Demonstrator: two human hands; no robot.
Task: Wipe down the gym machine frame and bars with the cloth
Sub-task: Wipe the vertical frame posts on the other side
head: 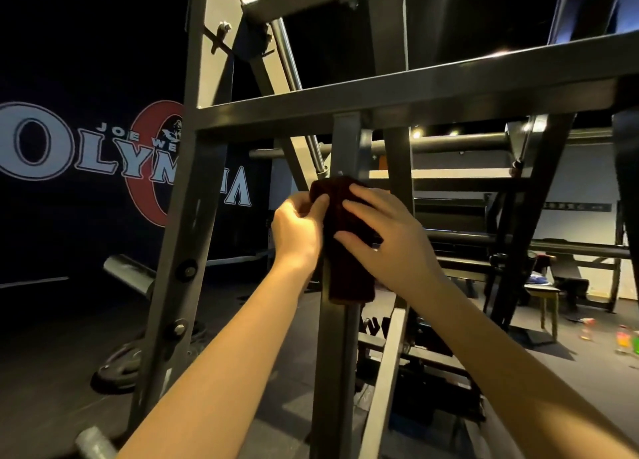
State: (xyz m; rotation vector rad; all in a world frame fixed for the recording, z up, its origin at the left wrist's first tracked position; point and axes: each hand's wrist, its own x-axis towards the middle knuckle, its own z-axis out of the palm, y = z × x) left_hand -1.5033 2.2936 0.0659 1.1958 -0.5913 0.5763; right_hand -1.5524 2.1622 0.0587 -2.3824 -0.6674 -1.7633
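Left hand (pixel 297 230): your fingers are curled, and thumb and fingertips pinch the upper left edge of the cloth (pixel 345 261). Probable reason: this anchors the fold so it cannot slide round the post (pixel 337 355).

Right hand (pixel 383 230): your fingers are straight and spread, laid flat across the cloth front and pressing it to the post. Judged purpose: broad contact for the wiping stroke.

The cloth wraps the centre post a little below the crossbar (pixel 380 109), and its lower end hangs loose.

The left upright (pixel 183 216) and the crossbar are clear of the cloth.

Surroundings: banner (pixel 69 154) on the wall, plate (pixel 117 361) on the floor, bottles (pixel 622 339) far right.
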